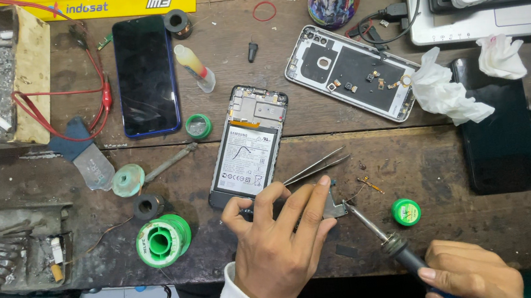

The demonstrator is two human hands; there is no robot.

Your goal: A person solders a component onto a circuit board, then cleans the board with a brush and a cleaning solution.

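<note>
Wooden, scuffed tabletop [413, 159] seen from above. At six o'clock, the left hand [277, 247] pinches a small metal part [333, 206], fingers curled tight around it. At five o'clock, the right hand [469, 273] grips a soldering iron [382, 235], its tip touching that part. An opened phone [248, 145] with its battery exposed lies at the centre, tweezers [316, 167] just beside it. A green solder spool [163, 240] sits at eight o'clock.

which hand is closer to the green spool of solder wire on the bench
Left. The left hand sits just right of the green spool, its grip pinching a small part. The right hand is far off at the bottom right, holding the soldering iron.
</note>
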